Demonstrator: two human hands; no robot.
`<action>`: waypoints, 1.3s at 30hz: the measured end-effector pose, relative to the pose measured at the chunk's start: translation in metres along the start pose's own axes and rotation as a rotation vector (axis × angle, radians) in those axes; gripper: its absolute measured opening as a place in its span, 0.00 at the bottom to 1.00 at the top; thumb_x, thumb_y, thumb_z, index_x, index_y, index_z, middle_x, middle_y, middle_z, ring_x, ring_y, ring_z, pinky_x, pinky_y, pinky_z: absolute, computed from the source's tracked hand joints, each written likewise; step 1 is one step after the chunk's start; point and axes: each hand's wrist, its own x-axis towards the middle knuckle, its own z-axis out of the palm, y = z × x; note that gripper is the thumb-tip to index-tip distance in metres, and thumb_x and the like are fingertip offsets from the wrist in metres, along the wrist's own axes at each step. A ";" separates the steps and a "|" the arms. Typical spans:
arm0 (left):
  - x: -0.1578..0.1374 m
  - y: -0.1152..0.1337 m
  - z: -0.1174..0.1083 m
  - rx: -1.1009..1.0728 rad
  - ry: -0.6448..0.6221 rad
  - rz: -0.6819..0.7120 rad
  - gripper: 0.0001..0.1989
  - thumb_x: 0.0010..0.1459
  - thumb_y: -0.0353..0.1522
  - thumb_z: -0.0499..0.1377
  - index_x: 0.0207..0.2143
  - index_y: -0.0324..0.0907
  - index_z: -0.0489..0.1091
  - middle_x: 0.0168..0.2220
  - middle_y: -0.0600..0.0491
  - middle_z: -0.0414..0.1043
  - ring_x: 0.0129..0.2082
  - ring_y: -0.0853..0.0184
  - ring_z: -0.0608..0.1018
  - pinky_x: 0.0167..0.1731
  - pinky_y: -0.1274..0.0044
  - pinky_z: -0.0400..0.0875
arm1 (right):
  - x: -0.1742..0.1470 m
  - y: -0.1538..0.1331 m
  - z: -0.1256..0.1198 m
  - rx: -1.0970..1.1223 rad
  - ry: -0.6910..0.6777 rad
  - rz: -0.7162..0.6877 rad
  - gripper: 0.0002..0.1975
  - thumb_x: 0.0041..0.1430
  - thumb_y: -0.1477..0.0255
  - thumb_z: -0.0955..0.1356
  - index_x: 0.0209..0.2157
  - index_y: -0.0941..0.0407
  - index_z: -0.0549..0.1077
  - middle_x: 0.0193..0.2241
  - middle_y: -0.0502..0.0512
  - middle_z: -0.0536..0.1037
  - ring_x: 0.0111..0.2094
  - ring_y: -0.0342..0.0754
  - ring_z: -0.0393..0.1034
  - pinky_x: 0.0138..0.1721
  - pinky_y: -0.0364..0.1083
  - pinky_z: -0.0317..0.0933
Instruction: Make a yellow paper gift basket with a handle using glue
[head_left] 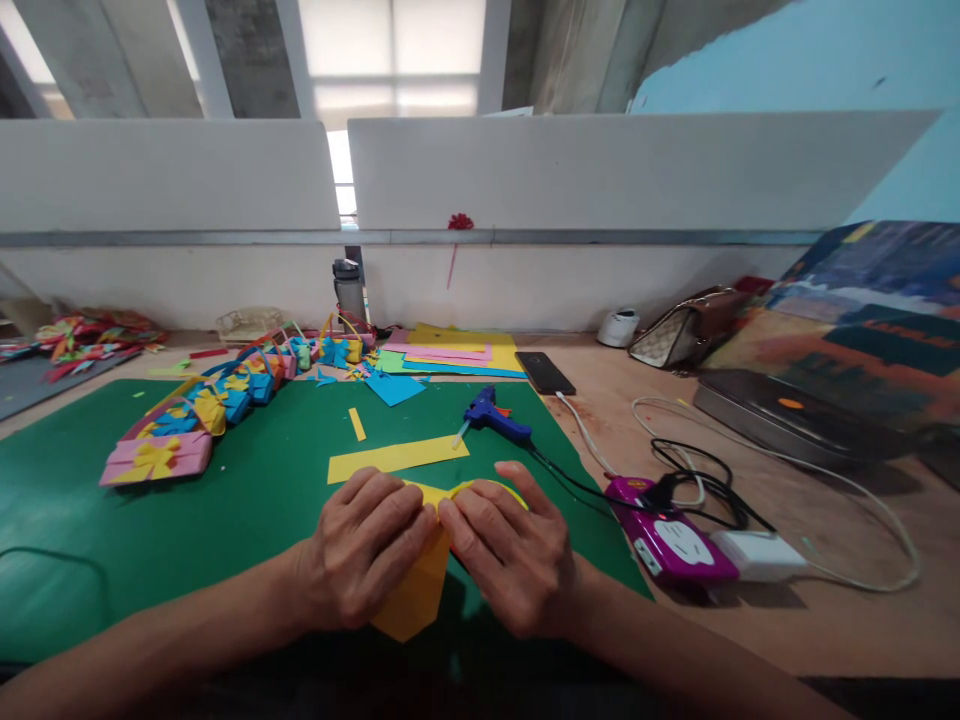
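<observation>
A folded piece of yellow paper [411,598] is pinched between both hands above the near edge of the green cutting mat [255,560]. My left hand [364,545] is closed on its left side, fingers curled over the top edge. Thumb against fingers, my right hand [514,560] grips the right side, where a curved yellow part shows behind the knuckles. Just beyond the hands lies a flat yellow strip [397,458]. The blue glue gun [496,414] rests on the mat, its nozzle over the strip's right end.
Several small paper baskets with bows [169,455] stand in a row at left. Coloured sheets [457,350], a phone [546,373] and a bottle [348,290] are at the back. Cables run to a purple power strip [667,535] at right, near a dark case [795,420].
</observation>
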 end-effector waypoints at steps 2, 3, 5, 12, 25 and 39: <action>-0.001 0.000 0.000 -0.004 -0.009 -0.004 0.13 0.61 0.24 0.45 0.38 0.30 0.68 0.32 0.41 0.72 0.33 0.60 0.72 0.30 0.68 0.67 | 0.000 0.000 0.000 0.013 0.000 -0.004 0.15 0.58 0.81 0.57 0.35 0.65 0.73 0.28 0.59 0.77 0.34 0.48 0.71 0.46 0.53 0.58; -0.002 0.000 0.000 -0.006 -0.011 -0.003 0.12 0.60 0.24 0.45 0.37 0.30 0.68 0.32 0.41 0.72 0.33 0.60 0.72 0.31 0.68 0.67 | 0.000 -0.001 0.000 0.016 0.001 -0.005 0.15 0.58 0.81 0.56 0.35 0.65 0.73 0.28 0.59 0.77 0.34 0.48 0.71 0.45 0.53 0.58; -0.003 0.001 0.001 -0.003 -0.004 0.005 0.12 0.60 0.24 0.45 0.37 0.30 0.68 0.32 0.41 0.72 0.32 0.60 0.73 0.31 0.67 0.67 | 0.000 -0.001 0.001 0.015 0.002 -0.006 0.15 0.58 0.81 0.56 0.35 0.65 0.74 0.28 0.59 0.77 0.34 0.48 0.71 0.45 0.52 0.58; -0.004 0.002 0.001 0.033 0.014 0.043 0.15 0.61 0.25 0.43 0.38 0.31 0.69 0.32 0.41 0.72 0.32 0.61 0.73 0.31 0.67 0.67 | 0.001 -0.001 0.002 0.004 -0.001 -0.062 0.14 0.58 0.81 0.57 0.33 0.65 0.74 0.27 0.59 0.77 0.32 0.49 0.71 0.43 0.52 0.59; 0.000 -0.001 -0.002 0.070 0.030 0.081 0.12 0.58 0.23 0.46 0.33 0.31 0.70 0.28 0.43 0.73 0.30 0.61 0.74 0.30 0.68 0.68 | -0.002 0.001 0.005 -0.069 -0.003 0.068 0.09 0.56 0.79 0.62 0.37 0.64 0.72 0.28 0.57 0.77 0.32 0.49 0.70 0.45 0.54 0.57; 0.001 -0.003 -0.001 0.018 0.019 0.069 0.12 0.58 0.24 0.47 0.31 0.31 0.69 0.28 0.42 0.73 0.29 0.60 0.74 0.30 0.68 0.67 | -0.003 0.003 0.008 0.136 0.065 0.077 0.08 0.55 0.80 0.62 0.35 0.59 0.71 0.30 0.53 0.76 0.38 0.47 0.69 0.52 0.54 0.51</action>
